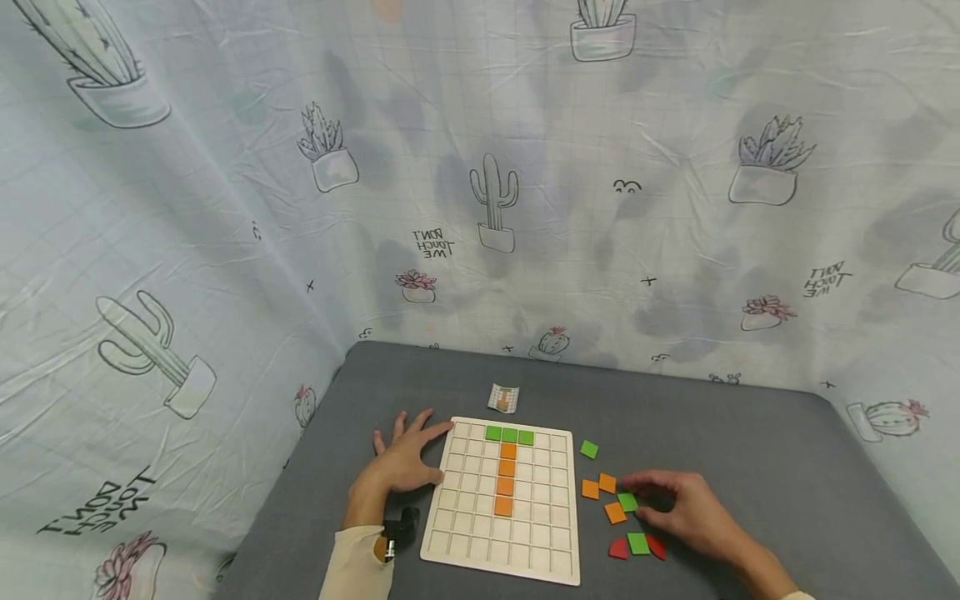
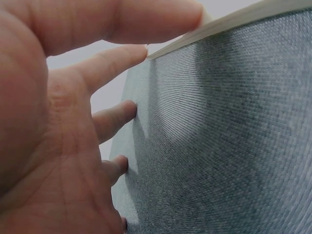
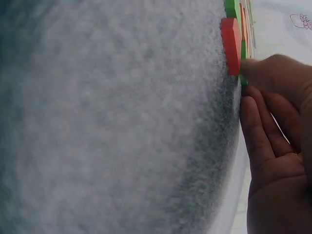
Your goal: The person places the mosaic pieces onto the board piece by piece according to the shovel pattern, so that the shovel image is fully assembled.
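My left hand (image 1: 405, 460) is spread beside the left edge of a pale gridded board (image 1: 457, 533). Its thumb and forefinger touch the board's side, as the left wrist view also shows at the board edge (image 2: 253, 19); the other fingers reach onto the grey cloth. On the board, three green squares form a row above a column of several orange squares (image 1: 506, 485). Right of the board, my right hand (image 1: 693, 508) has thumb and forefinger parted around a loose green square (image 1: 627, 502), the thumb tip at its corner. A red piece (image 3: 231, 46) stands close by the thumb.
Loose orange squares (image 1: 590, 489) lie between the board and my right hand. A green square (image 1: 589, 450) sits farther back, another (image 1: 638, 544) nearer me between two red pieces. Behind the board lies a small pattern card (image 1: 503, 398). A printed curtain (image 1: 555, 208) hangs behind the grey table.
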A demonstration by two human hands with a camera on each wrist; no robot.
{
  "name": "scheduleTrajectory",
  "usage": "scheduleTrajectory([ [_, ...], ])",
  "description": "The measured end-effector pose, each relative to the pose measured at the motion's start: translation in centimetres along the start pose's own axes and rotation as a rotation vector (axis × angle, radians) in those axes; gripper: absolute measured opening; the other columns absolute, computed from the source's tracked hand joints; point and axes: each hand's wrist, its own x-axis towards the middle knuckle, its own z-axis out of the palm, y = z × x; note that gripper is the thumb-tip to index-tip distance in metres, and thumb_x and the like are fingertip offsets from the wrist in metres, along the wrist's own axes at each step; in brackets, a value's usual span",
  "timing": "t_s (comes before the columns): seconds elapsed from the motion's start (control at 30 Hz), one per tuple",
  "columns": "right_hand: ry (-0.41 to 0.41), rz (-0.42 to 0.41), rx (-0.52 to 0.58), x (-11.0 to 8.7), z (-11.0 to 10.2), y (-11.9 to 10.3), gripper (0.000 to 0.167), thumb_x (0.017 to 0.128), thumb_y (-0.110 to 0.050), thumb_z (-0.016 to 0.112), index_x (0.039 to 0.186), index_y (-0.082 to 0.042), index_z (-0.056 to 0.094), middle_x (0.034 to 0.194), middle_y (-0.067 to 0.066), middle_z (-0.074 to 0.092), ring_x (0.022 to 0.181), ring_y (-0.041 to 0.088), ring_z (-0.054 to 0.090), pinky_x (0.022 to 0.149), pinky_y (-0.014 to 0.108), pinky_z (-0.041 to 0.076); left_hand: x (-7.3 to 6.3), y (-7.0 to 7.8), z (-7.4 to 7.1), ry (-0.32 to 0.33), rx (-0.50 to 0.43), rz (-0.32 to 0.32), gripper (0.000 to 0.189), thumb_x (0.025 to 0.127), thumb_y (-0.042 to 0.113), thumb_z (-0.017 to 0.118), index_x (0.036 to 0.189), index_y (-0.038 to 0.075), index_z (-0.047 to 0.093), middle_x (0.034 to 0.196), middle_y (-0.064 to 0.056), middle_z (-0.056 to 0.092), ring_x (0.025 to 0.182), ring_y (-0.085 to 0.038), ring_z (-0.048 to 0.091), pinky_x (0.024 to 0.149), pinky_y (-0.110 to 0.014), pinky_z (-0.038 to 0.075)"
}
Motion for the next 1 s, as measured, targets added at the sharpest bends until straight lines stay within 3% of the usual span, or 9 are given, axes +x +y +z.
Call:
scheduleTrajectory([
  [0.17,0.013,-0.001,-0.026,0.0,0.0,-0.1,0.035,0.089,-0.011,0.091,0.122,-0.019,0.082,0.117,-0.004,0.083,0.104,0.001,0.076,0.086,0.027,0.065,0.0,-0.2,0.2,-0.003,0.000,-0.002,0.086,0.081,0.009,0.090,0.161,0.023,0.059,0.179,-0.018,0.029,0.166,-0.060,0.003,0.118,-0.092,-0.009],
  [0.43,0.063,0.084,-0.028,-0.2,-0.1,-1.1,0.034,0.088,-0.012,0.091,0.121,-0.017,0.082,0.116,-0.003,0.083,0.106,0.001,0.075,0.087,0.026,0.065,0.1,-0.3,0.2,-0.008,-0.002,0.000,0.086,0.082,0.010,0.090,0.161,0.023,0.058,0.180,-0.019,0.028,0.166,-0.059,0.002,0.118,-0.091,-0.010],
  [0.67,0.214,0.165,0.037,-0.3,1.1,-3.6,0.037,0.085,-0.008,0.094,0.119,-0.015,0.082,0.114,-0.002,0.083,0.102,0.004,0.078,0.087,0.025,0.066,0.0,-0.2,0.1,-0.003,-0.004,0.000,0.086,0.082,0.010,0.090,0.161,0.023,0.058,0.179,-0.019,0.029,0.166,-0.060,0.002,0.117,-0.092,-0.009],
  [0.83,0.323,0.088,0.076,-0.4,2.8,-5.1,0.039,0.082,0.000,0.094,0.118,-0.011,0.083,0.111,0.001,0.084,0.098,0.006,0.079,0.085,0.022,0.065,0.0,0.0,0.0,-0.006,-0.010,-0.006,0.086,0.083,0.011,0.090,0.161,0.024,0.058,0.180,-0.019,0.028,0.167,-0.059,0.002,0.118,-0.091,-0.010],
  [1.0,0.365,0.003,0.148,-0.1,4.3,-6.2,0.041,0.081,0.004,0.093,0.119,-0.008,0.082,0.109,0.008,0.085,0.096,0.006,0.079,0.084,0.021,0.065,0.0,0.0,-0.1,-0.008,-0.007,-0.009,0.087,0.082,0.011,0.091,0.161,0.024,0.058,0.180,-0.019,0.028,0.166,-0.059,0.002,0.118,-0.091,-0.010],
])
